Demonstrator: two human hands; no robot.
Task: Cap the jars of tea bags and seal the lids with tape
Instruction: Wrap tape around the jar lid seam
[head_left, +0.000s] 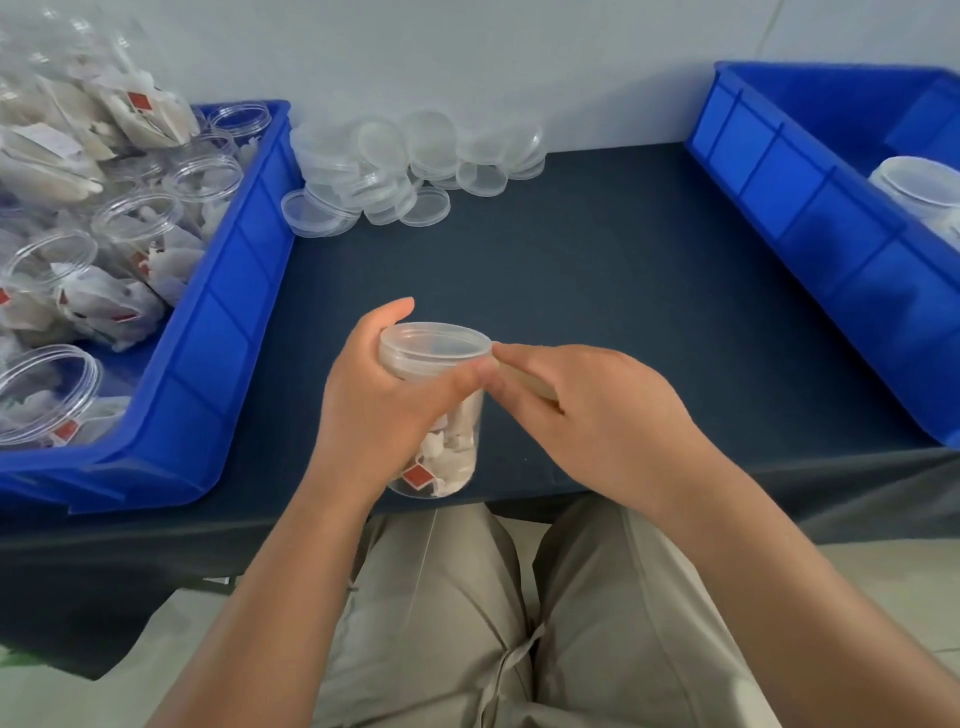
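Wrapping round the upper wall of the jar (452, 452), the left grip (374, 410) (a bare hand) has its fingers curled behind the clear plastic and its thumb laid across the front, just under the lid (435, 348). The right grip (597, 415) sits just beside the jar on its right, fingers bent and closed on a flat tan strip of tape (524, 382), with the forefinger tip touching the lid's rim. The tape runs from that rim back under the fingers.

The jar is a smooth, see-through cylinder at the near edge of the dark table (597, 270); whether its base rests there I cannot tell. Inside lie crumpled white tea bags (452, 447), one with a red square tag. The lid is round, shallow and cloudy-translucent.

A glossy blue ribbed left bin (228, 322) holds open jars (135, 223) of tea bags. Loose lids (415, 161) are heaped at the table's far edge (round and translucent). The blue right bin (810, 208) holds a capped jar (919, 187).
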